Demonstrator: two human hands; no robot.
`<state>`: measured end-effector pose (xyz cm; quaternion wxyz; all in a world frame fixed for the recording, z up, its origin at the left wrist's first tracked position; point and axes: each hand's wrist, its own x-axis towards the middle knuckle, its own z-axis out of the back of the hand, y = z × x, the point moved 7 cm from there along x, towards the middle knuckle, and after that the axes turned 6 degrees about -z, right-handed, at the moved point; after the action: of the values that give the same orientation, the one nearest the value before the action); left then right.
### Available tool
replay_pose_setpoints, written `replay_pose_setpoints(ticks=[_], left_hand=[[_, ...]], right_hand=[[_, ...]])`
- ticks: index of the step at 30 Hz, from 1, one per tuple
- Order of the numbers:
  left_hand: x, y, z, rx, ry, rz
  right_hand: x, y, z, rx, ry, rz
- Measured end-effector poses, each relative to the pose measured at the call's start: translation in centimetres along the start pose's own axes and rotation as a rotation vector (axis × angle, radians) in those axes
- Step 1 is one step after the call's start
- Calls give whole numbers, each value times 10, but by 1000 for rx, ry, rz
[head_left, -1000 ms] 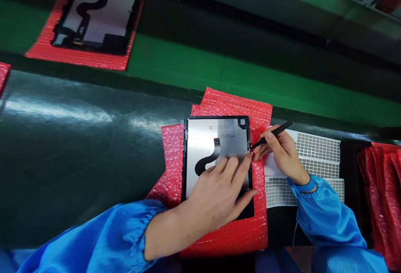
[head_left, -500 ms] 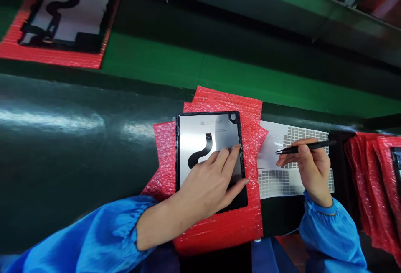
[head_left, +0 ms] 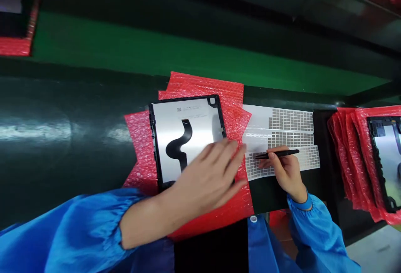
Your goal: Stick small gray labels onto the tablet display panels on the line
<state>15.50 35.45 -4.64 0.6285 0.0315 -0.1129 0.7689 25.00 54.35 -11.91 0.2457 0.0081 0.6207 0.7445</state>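
Observation:
Straight before me lies a tablet screen panel with a silver back, a black frame and a curved black ribbon cable. Over its lower right part is my left hand, slightly blurred, fingers stretched out and holding nothing; whether it touches the panel I cannot tell. Red bubble wrap bags lie fanned out beneath the panel. My right hand grips black tweezers, their tips at the lowest of the sticker sheets, which carry rows of small grey squares.
At the right stands a stack of red bubble wrap bags with another screen panel on top. A further panel on red wrap shows at the upper left, on a green ledge behind the dark worktop.
My view has shifted right. My left hand has slid off the panel's right edge toward the lower right. My right hand has brought the tweezers down to the lowest sticker sheet.

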Motion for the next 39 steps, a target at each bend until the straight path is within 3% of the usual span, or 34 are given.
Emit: replay_pose_setpoints(ticks=[3, 9, 20, 39], left_hand=[[-2, -29, -18, -78, 106, -179], [-3, -37, -41, -29, 214, -158], [1, -36, -42, -36, 248, -107], [1, -37, -49, -13, 255, -125]], right_hand=[[7, -2, -9, -1, 13, 20], [17, -11, -2, 34, -71, -13], [12, 2, -20, -65, 27, 32], [15, 8, -21, -174, 37, 93]])
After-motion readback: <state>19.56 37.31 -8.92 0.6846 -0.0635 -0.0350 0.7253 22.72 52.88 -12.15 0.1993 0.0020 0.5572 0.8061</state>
